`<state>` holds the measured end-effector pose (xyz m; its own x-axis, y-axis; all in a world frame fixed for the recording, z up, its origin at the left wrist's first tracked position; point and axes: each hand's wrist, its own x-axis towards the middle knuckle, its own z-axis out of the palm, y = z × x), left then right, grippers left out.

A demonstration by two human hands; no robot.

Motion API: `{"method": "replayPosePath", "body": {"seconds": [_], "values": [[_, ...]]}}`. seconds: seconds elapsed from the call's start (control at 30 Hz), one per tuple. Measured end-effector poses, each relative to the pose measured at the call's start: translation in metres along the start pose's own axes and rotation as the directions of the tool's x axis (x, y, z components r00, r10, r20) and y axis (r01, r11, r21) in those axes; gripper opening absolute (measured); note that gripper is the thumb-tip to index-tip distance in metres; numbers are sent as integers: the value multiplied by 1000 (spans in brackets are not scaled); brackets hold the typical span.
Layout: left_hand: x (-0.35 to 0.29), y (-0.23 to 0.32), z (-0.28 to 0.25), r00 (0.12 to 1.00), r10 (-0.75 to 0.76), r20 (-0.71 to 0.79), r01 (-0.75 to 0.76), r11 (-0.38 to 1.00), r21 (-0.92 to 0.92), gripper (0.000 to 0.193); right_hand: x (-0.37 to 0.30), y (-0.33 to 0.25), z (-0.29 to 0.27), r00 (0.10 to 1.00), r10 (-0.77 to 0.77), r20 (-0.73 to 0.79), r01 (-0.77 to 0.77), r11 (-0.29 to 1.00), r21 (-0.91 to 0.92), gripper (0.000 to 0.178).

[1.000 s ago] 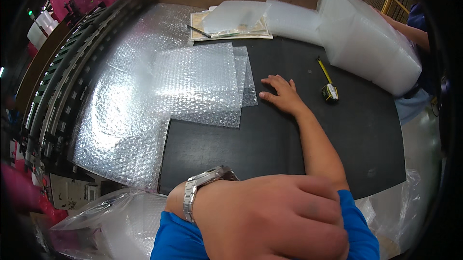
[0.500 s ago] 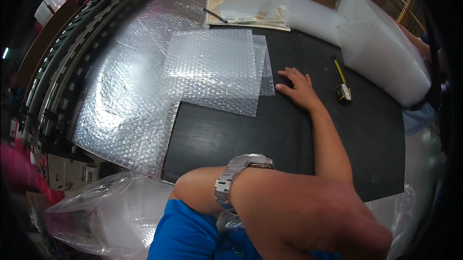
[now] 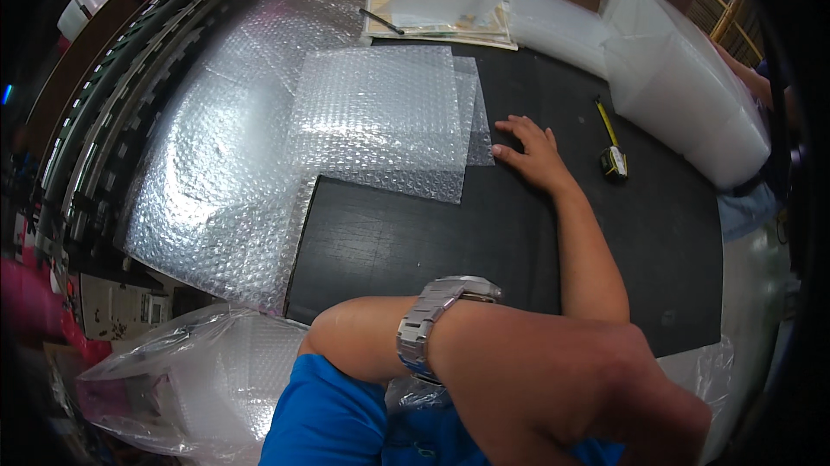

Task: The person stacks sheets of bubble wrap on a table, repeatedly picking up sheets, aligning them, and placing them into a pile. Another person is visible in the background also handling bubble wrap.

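Observation:
My right hand (image 3: pixel 533 152) rests palm down on the black work surface (image 3: pixel 415 241), fingers apart and holding nothing. Its fingertips lie at the right edge of a small stack of clear bubble wrap sheets (image 3: pixel 380 116); contact is uncertain. The sheets partly overlap a larger bubble wrap sheet (image 3: pixel 203 168) at the left. My left arm is bent across the front of the view, a metal watch (image 3: pixel 419 328) at its wrist. My left hand (image 3: pixel 562 362) looms large near the camera, its back showing and its fingers mostly hidden. A tape measure (image 3: pixel 614 163) lies right of my right hand, its yellow blade partly out.
Papers (image 3: pixel 445 32) with a dark pen (image 3: pixel 380 20) on them lie at the back. Beside them are translucent plastic packing (image 3: pixel 558 27) and a bulky roll (image 3: pixel 683 90). Rollers (image 3: pixel 95 124) run along the left. A plastic bag (image 3: pixel 194 388) hangs below; another person's arm (image 3: pixel 743 73) shows far right.
The whole view has shifted slightly. My left wrist and watch sit a little farther right, while my right hand stays in the same place on the surface.

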<state>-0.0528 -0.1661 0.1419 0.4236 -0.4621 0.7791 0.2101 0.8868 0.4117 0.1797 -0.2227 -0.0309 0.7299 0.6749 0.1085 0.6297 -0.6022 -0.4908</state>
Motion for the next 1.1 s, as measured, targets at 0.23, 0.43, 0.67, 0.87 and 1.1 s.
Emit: {"method": "replayPosePath", "body": {"seconds": [0.23,0.43,0.67,0.87,1.1], "values": [[3,-31,-7,928,370,52,-372,927,46,48,2,0,2,1000,3,-2,-3,1000,-1,53],[1,-25,-6,944,328,43,-330,938,102,47,2,0,1,1000,-1,8,1,1000,7,53],[-1,-3,-5,990,141,25,-143,959,244,35,3,2,2,1000,-7,13,6,1000,17,53],[0,-10,-16,968,220,116,-249,844,476,27,3,4,2,1000,-5,12,5,1000,16,52],[-2,-9,-20,974,185,126,-224,840,493,30,2,1,2,1000,-4,5,4,1000,17,51]]}}
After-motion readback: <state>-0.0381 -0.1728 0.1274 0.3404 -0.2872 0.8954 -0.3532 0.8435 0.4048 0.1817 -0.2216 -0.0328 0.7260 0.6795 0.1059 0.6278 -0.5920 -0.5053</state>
